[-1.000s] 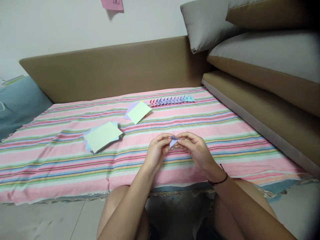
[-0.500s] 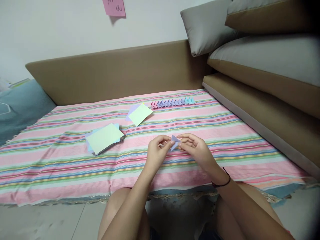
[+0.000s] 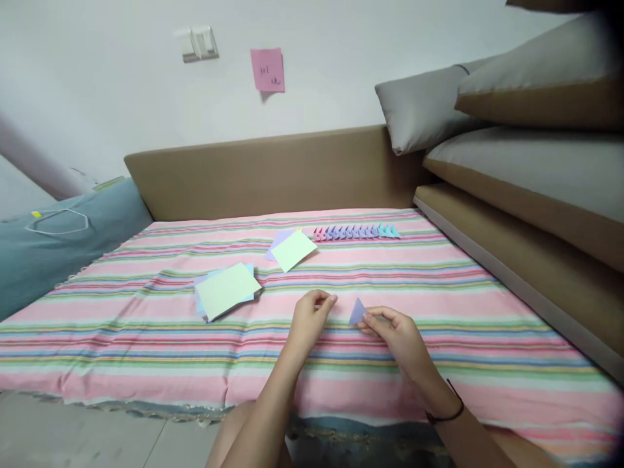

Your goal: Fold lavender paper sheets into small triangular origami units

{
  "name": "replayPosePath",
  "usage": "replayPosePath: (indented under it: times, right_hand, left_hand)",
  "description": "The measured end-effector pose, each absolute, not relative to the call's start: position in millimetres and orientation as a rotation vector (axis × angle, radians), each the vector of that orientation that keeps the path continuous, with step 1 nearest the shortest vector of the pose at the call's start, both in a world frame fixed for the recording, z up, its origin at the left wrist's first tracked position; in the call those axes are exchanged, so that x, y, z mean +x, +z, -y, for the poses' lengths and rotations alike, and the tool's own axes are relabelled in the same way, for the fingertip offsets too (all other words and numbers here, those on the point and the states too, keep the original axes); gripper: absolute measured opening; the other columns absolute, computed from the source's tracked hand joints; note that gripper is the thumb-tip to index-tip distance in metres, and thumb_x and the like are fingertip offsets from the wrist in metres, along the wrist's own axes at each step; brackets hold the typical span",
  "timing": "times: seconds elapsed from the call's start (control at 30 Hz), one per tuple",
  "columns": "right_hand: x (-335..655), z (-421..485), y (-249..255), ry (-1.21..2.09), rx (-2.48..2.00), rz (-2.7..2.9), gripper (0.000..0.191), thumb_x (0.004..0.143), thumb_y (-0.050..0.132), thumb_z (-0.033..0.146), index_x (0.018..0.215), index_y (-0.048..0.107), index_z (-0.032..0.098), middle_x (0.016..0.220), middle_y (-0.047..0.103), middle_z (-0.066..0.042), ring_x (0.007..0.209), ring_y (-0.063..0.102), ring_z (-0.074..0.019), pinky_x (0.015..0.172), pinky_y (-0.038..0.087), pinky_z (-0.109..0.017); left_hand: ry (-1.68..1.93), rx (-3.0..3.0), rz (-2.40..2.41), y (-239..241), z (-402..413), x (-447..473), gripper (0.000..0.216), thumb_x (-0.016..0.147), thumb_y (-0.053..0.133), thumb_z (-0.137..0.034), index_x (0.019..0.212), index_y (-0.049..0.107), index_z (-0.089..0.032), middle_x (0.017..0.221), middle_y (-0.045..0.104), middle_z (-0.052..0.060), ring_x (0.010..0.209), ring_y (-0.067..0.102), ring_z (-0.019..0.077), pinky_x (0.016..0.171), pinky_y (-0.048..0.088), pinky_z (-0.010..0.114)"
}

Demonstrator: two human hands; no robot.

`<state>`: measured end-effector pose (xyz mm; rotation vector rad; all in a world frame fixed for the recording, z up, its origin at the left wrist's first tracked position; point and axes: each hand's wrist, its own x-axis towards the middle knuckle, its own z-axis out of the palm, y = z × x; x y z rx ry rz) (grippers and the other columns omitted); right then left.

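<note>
Paper triangle (image 3: 357,313), lilac, is now showing one flat face with a corner pointing upward, where half a second ago it was resting between both hands; only the right hand (image 3: 402,335) is carrying it, its grip clamping the right-hand corner between thumb and fingers and leaving the rest jutting out toward the left. That change is leaving the piece steadied from one side only, and I am judging it a break in the two-handed handling. The left hand (image 3: 307,322) is hovering near the triangle's free side, across a gap, with nothing visible in its grip; thumb and forefinger are curling toward each other, though whether their tips are meeting I cannot tell. Below, the striped cloth (image 3: 146,325) is spreading under everything, and I cannot tell if the triangle's lowest corner is touching it. To the left, a larger paper stack (image 3: 228,290) is lying with a pale green sheet on top; beyond the hands, a smaller paper pile (image 3: 294,251) is sitting just beside a row of folded pieces (image 3: 355,233), running pink, lilac, then turquoise. Behind, a brown backrest (image 3: 273,175) is standing, and a pink note (image 3: 268,69) is now showing whole above it
</note>
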<state>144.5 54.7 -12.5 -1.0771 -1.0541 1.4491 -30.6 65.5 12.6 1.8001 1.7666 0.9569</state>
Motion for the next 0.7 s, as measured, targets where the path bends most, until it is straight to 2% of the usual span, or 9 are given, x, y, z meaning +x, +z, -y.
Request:
replayPosePath:
  times: [0.1, 0.2, 0.33, 0.5, 0.7]
  right_hand:
    - [140.5, -60.8, -15.4, 1.479, -1.085, 1.022, 0.042, 0.054, 0.081, 0.05, 0.074, 0.068, 0.014, 0.067, 0.072, -0.008, 0.067, 0.068, -0.0204, 0.069, 0.056, -0.031]
    - [136.1, -66.1, -18.3, 1.499, -1.081, 1.017, 0.046, 0.05, 0.081, 0.052, 0.071, 0.068, 0.014, 0.064, 0.071, -0.008, 0.064, 0.068, -0.0212, 0.068, 0.056, -0.033]
    - [135.9, -70.6, -22.2, 1.498, -1.094, 1.013, 0.047, 0.052, 0.079, 0.055, 0.072, 0.067, 0.015, 0.063, 0.071, -0.007, 0.063, 0.067, -0.0217, 0.067, 0.056, -0.034]
    - [140.2, -70.5, -21.6, 1.522, -1.131, 1.064, 0.046, 0.056, 0.076, 0.056, 0.075, 0.069, 0.015, 0.067, 0.072, -0.009, 0.068, 0.068, -0.0224, 0.07, 0.056, -0.033]
    - [137.9, -67.4, -22.7, 1.542, -1.133, 1.087, 0.046, 0.058, 0.075, 0.057, 0.076, 0.069, 0.015, 0.068, 0.072, -0.009, 0.067, 0.067, -0.0219, 0.068, 0.055, -0.032]
  left_hand:
    - [0.891, 1.809, -2.133, 11.3, -100.8, -54.3, 0.025, 0.086, 0.05, -0.025, 0.1, 0.06, -0.008, 0.107, 0.063, 0.018, 0.103, 0.058, 0.0252, 0.089, 0.044, 0.036]
    - [0.702, 1.848, -2.367, 6.8, -142.4, -77.2, 0.025, 0.083, 0.054, -0.017, 0.104, 0.058, -0.005, 0.112, 0.058, 0.021, 0.11, 0.054, 0.0283, 0.091, 0.042, 0.041]
    - [0.398, 1.865, -2.514, -6.9, -177.8, -100.8, 0.028, 0.088, 0.055, -0.03, 0.11, 0.057, -0.013, 0.111, 0.06, 0.009, 0.1, 0.058, 0.0212, 0.085, 0.049, 0.042]
    - [0.149, 1.842, -2.62, -19.7, -184.4, -120.5, 0.032, 0.088, 0.054, -0.032, 0.114, 0.056, -0.013, 0.11, 0.06, 0.009, 0.093, 0.061, 0.0192, 0.08, 0.052, 0.039]
    - [0.085, 1.82, -2.734, -6.0, -197.1, -126.4, 0.032, 0.089, 0.053, -0.032, 0.114, 0.055, -0.013, 0.107, 0.061, 0.009, 0.091, 0.061, 0.0184, 0.078, 0.053, 0.038]
